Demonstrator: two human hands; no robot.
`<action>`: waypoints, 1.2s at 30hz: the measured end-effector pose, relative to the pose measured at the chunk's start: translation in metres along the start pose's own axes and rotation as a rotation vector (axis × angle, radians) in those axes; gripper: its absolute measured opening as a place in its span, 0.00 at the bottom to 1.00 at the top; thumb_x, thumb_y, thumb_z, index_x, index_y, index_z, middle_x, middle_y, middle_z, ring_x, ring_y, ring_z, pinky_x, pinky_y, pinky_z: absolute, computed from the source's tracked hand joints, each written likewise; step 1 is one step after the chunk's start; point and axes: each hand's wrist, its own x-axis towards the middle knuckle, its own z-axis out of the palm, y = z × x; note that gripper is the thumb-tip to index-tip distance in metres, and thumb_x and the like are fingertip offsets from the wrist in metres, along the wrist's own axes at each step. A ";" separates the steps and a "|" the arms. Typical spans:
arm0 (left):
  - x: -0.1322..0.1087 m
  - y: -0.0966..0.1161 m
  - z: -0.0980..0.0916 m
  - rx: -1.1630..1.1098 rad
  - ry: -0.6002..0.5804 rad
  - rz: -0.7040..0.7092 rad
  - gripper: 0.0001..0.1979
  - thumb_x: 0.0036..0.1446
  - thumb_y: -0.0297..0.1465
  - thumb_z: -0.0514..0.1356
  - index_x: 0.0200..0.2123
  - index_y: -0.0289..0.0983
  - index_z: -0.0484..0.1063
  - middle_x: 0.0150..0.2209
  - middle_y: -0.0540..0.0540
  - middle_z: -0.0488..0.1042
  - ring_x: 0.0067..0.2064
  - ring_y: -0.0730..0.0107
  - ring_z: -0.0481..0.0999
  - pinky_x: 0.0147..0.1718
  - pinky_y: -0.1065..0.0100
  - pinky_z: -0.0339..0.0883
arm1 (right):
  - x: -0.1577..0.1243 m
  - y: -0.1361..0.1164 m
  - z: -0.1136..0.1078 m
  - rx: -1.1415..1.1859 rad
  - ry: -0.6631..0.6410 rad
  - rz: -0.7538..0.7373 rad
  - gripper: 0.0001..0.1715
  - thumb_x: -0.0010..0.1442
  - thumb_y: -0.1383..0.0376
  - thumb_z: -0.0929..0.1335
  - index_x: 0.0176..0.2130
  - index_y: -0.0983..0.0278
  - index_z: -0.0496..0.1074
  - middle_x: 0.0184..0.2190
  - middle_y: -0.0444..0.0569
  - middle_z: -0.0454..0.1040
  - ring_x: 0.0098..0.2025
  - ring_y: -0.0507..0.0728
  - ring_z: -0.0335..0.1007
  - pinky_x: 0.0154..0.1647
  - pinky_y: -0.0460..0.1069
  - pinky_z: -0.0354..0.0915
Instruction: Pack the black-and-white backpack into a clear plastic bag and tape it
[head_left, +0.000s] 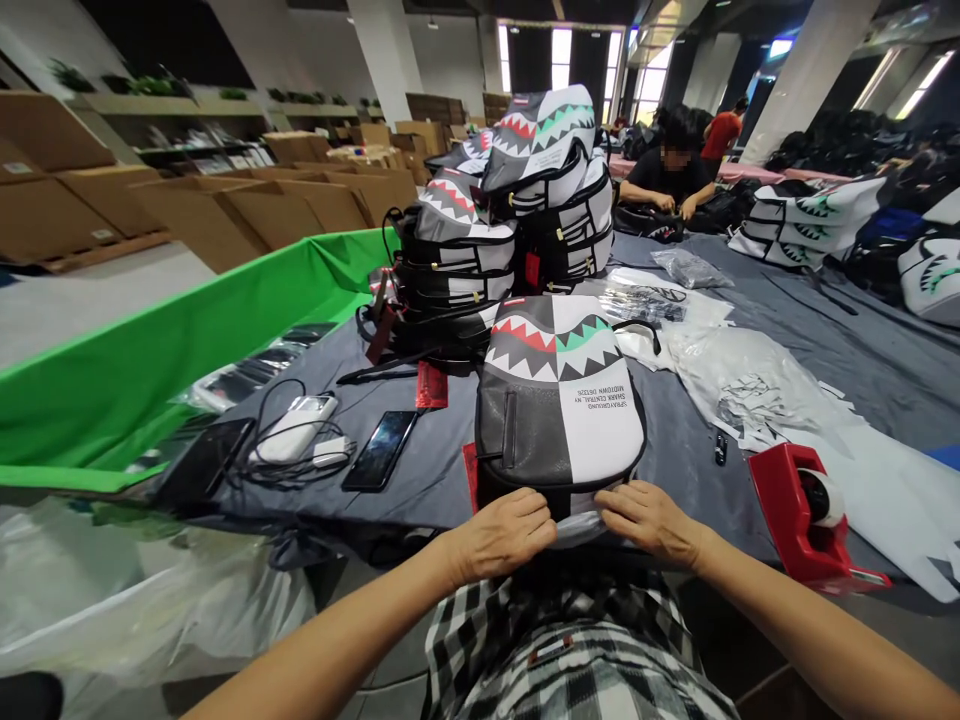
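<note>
A black, grey and white backpack (607,430) with a red and green shark-mouth print lies flat at the table's near edge, its lettering upside down to me. My left hand (504,535) is closed on the near edge of the backpack, left of its middle. On the right of that edge, my right hand (646,520) grips it too, fingers curled. Between the hands shows some clear plastic (577,528), partly hidden under the bag. A red tag (470,475) sticks out at the bag's left side. My fingertips are partly hidden.
Stacked backpacks (465,250) stand behind. At left lie a phone (380,452) and a white charger (296,430) with cables. A red tape dispenser (787,515) sits at the right edge, near plastic bags (750,360). A co-worker (671,170) works across the table.
</note>
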 end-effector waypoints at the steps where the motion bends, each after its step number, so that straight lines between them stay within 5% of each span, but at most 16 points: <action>1: 0.002 0.001 0.000 -0.012 0.006 -0.029 0.13 0.70 0.26 0.47 0.32 0.37 0.65 0.26 0.50 0.67 0.30 0.68 0.66 0.33 0.66 0.64 | 0.000 0.002 0.001 0.029 -0.048 0.009 0.16 0.72 0.73 0.56 0.41 0.65 0.70 0.39 0.51 0.76 0.35 0.54 0.67 0.35 0.49 0.59; 5: 0.006 0.014 0.001 0.020 -0.013 -0.228 0.08 0.70 0.32 0.52 0.41 0.35 0.66 0.30 0.49 0.70 0.32 0.67 0.67 0.32 0.66 0.64 | 0.006 0.007 -0.001 0.092 -0.242 0.109 0.14 0.73 0.69 0.57 0.43 0.66 0.69 0.30 0.45 0.72 0.28 0.53 0.64 0.29 0.49 0.56; 9: 0.006 0.017 0.000 0.025 -0.051 -0.248 0.08 0.67 0.31 0.58 0.33 0.37 0.65 0.28 0.50 0.69 0.32 0.66 0.68 0.31 0.65 0.64 | 0.016 0.013 -0.018 0.057 -0.386 0.047 0.09 0.72 0.66 0.61 0.43 0.64 0.70 0.33 0.45 0.71 0.29 0.53 0.63 0.28 0.50 0.53; 13: 0.001 0.002 -0.003 -0.101 -0.031 0.011 0.07 0.67 0.24 0.54 0.35 0.37 0.67 0.35 0.46 0.73 0.43 0.66 0.72 0.42 0.66 0.68 | 0.027 0.019 -0.032 0.111 -0.449 -0.068 0.08 0.71 0.68 0.63 0.37 0.63 0.69 0.37 0.44 0.72 0.31 0.51 0.64 0.27 0.49 0.52; 16: 0.001 -0.011 -0.004 -0.084 -0.045 0.239 0.09 0.67 0.21 0.51 0.36 0.37 0.68 0.28 0.50 0.70 0.33 0.70 0.70 0.40 0.67 0.69 | 0.035 0.023 -0.032 0.122 -0.502 -0.119 0.07 0.70 0.70 0.64 0.37 0.62 0.69 0.32 0.41 0.70 0.26 0.50 0.59 0.24 0.49 0.48; 22: 0.006 -0.016 -0.004 0.056 0.079 0.335 0.04 0.64 0.25 0.57 0.36 0.37 0.71 0.21 0.54 0.63 0.22 0.73 0.63 0.21 0.67 0.60 | 0.036 0.025 -0.030 0.012 -0.540 -0.163 0.05 0.68 0.71 0.66 0.40 0.61 0.70 0.31 0.40 0.68 0.20 0.48 0.52 0.20 0.50 0.41; 25: 0.001 -0.012 -0.002 0.041 0.093 0.374 0.05 0.64 0.26 0.57 0.36 0.36 0.73 0.21 0.53 0.65 0.22 0.73 0.65 0.23 0.68 0.64 | 0.031 0.022 -0.030 -0.030 -0.567 -0.159 0.05 0.68 0.70 0.65 0.40 0.61 0.70 0.33 0.41 0.69 0.21 0.48 0.55 0.21 0.50 0.42; 29: -0.015 -0.003 0.006 0.020 0.102 0.378 0.08 0.64 0.23 0.55 0.40 0.34 0.74 0.25 0.50 0.70 0.27 0.72 0.70 0.37 0.65 0.73 | 0.015 0.016 -0.023 -0.056 -0.470 -0.153 0.05 0.69 0.69 0.64 0.41 0.61 0.69 0.33 0.42 0.69 0.22 0.49 0.57 0.21 0.50 0.45; 36: -0.015 0.018 0.006 -0.027 0.175 0.104 0.09 0.67 0.29 0.55 0.46 0.29 0.70 0.26 0.49 0.74 0.28 0.70 0.72 0.35 0.64 0.74 | -0.031 -0.006 0.018 -0.117 -0.007 0.005 0.09 0.68 0.71 0.61 0.41 0.61 0.70 0.29 0.43 0.71 0.23 0.50 0.61 0.25 0.48 0.54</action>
